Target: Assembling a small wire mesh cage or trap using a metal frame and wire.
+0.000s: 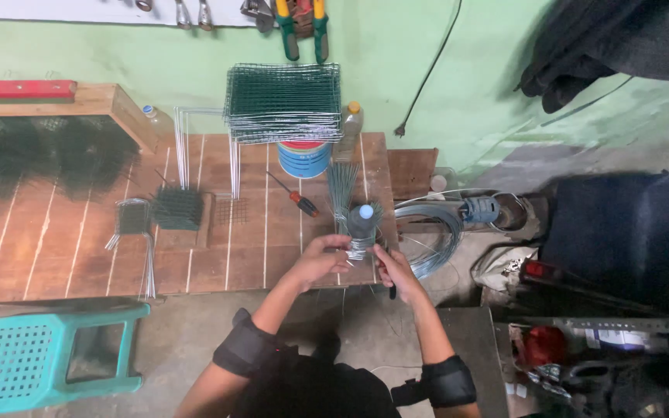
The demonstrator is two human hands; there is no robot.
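The left hand [320,259] is closed around a bundle of thin cut steel wires [344,203] that stands upright at the near edge of the brown wooden plank desk [63,240], pressed against a clear plastic bottle with a pale blue cap [363,224]. The right hand [396,271] is clenched on a dark-handled tool [391,288] whose head is hidden; it looks like pliers, though I cannot tell for sure. Both hands meet at the wrapped band near the base of the bundle, so the step in hand appears to be binding or twisting a tie around the wires.

Judging from this, the move at hand calls for a steady left grip so the wires do not splay, while the tool turns close against the band.

Just right of the bundle hangs a coil of grey wire [431,236]. Farther back on the desk lie a red-handled screwdriver [296,197], a stack of green wire mesh panels [284,101] resting on a blue and red can [303,157], and a small dark green mesh piece [178,207]. A teal plastic stool [40,356] stands on the floor to the left.
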